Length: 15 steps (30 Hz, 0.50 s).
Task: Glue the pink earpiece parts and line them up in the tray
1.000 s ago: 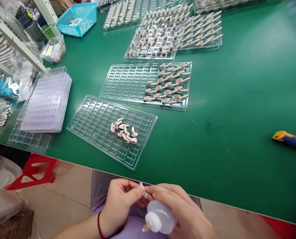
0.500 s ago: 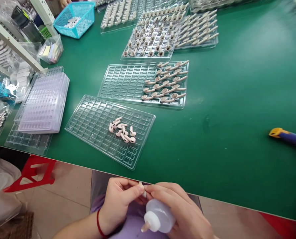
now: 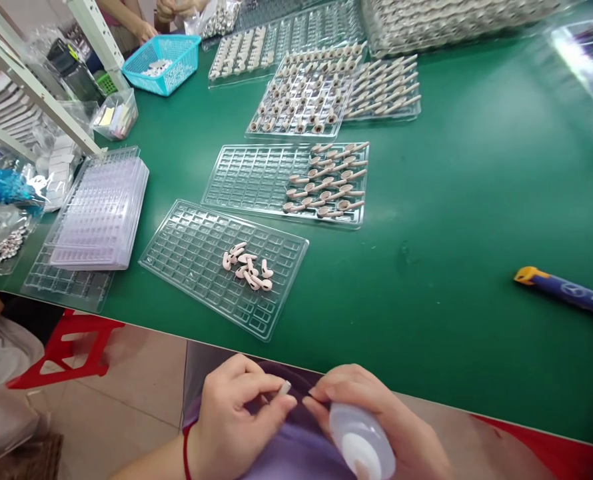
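Near the lap, my left hand point(image 3: 241, 410) pinches a small whitish piece point(image 3: 285, 387) between thumb and forefinger. To its right, my right hand point(image 3: 376, 407) holds a translucent squeeze bottle point(image 3: 359, 437) against the palm, its nozzle end pointing down toward me. The right thumb and fingertips are close together, and I cannot make out anything between them. A gap separates the two hands. Beyond them, on the table, a clear tray point(image 3: 196, 267) bears a loose pile of pale earbud-shaped parts point(image 3: 249, 267).
Behind lies a partly filled tray point(image 3: 256, 173) of beige stemmed parts. A stack of clear trays point(image 3: 96, 213) stands left, a blue basket point(image 3: 184, 63) at the back left, and a blue-and-yellow tool point(image 3: 566, 288) at the right. Another person's hands point(image 3: 144, 30) show behind the basket.
My hands have moved apart, the right one shifting rightward with the bottle. The small piece stays in my left fingers. The camera view has shifted slightly.
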### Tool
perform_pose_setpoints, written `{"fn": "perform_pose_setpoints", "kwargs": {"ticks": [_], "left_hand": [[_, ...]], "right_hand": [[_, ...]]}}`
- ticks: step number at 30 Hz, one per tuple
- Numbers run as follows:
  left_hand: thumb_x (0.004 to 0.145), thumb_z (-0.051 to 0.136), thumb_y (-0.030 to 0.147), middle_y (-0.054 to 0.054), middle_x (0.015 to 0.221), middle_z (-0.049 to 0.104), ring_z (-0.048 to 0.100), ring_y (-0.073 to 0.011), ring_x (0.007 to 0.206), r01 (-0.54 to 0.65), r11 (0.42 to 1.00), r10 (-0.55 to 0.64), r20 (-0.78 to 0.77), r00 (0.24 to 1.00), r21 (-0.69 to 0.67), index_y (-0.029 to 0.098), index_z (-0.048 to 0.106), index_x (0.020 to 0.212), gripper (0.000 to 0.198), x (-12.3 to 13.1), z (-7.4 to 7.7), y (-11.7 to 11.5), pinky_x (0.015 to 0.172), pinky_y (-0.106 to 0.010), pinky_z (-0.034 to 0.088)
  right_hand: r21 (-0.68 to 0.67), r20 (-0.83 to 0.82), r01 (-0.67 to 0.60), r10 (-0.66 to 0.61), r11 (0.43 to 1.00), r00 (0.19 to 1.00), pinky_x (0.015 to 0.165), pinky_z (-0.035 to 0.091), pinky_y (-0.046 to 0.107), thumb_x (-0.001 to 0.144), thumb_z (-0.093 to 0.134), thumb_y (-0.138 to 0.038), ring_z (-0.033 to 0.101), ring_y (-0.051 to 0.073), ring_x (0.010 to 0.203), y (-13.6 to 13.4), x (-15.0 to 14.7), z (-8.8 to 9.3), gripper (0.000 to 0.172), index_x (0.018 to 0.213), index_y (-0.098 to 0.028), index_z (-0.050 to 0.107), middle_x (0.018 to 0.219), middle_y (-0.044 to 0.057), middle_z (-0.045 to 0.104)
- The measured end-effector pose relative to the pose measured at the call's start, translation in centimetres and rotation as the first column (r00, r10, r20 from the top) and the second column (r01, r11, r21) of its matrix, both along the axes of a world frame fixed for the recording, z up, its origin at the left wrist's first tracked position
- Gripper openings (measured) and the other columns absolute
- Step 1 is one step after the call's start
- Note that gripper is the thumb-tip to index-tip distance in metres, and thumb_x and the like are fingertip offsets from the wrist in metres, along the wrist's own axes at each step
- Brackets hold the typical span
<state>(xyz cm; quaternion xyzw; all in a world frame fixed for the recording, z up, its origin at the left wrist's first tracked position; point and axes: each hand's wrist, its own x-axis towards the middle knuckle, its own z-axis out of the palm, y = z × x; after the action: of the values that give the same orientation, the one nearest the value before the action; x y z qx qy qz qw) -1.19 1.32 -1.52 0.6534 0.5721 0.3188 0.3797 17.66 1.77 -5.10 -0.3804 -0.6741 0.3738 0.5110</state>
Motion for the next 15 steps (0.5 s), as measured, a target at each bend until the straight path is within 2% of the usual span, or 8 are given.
{"fn": "perform_pose_setpoints", "kwargs": {"ticks": [2,4,9,15], "left_hand": [[0.085,0.067,0.019,-0.004,0.070,0.065,0.060,-0.0130,0.061,0.069,0.982,-0.048,-0.120,0.992,0.175,0.017,0.075,0.089,0.009,-0.08,0.49,-0.13,0.057,-0.021,0.050],[0.086,0.064,0.016,-0.003,0.069,0.063,0.059,-0.0131,0.062,0.120,0.958,-0.064,-0.217,0.974,0.259,0.017,0.073,0.089,0.009,-0.05,0.74,-0.18,0.058,-0.022,0.050],[0.086,0.062,0.011,-0.003,0.070,0.061,0.057,-0.0139,0.063,0.179,0.925,-0.060,-0.338,0.939,0.335,0.017,0.068,0.091,0.010,0.13,1.02,-0.22,0.058,-0.023,0.047],[0.087,0.061,0.012,-0.002,0.069,0.061,0.056,-0.0136,0.062,0.181,0.920,-0.056,-0.339,0.939,0.348,0.017,0.067,0.090,0.008,0.34,1.28,-0.13,0.058,-0.023,0.048]], "right_hand": [[-0.003,-0.013,0.017,-0.017,1.000,1.000,0.058,0.057,0.030,0.080,0.063,0.001,0.065,0.017,0.069,-0.13,0.08,0.12,0.036,0.108,-0.022,0.058,0.080,0.003,0.067],[0.003,-0.020,0.026,-0.026,1.000,0.999,0.058,0.057,0.030,0.079,0.064,0.001,0.065,0.017,0.068,-0.23,0.02,0.19,0.036,0.107,-0.022,0.058,0.079,0.003,0.067],[0.000,-0.019,0.035,-0.035,0.999,0.999,0.057,0.057,0.029,0.080,0.064,0.001,0.064,0.016,0.067,-0.23,-0.20,0.33,0.034,0.105,-0.022,0.058,0.078,0.002,0.066],[-0.009,-0.021,0.038,-0.038,0.999,0.999,0.057,0.057,0.031,0.081,0.063,-0.001,0.065,0.017,0.067,-0.35,-0.27,0.16,0.034,0.107,-0.022,0.058,0.078,0.003,0.067]]}}
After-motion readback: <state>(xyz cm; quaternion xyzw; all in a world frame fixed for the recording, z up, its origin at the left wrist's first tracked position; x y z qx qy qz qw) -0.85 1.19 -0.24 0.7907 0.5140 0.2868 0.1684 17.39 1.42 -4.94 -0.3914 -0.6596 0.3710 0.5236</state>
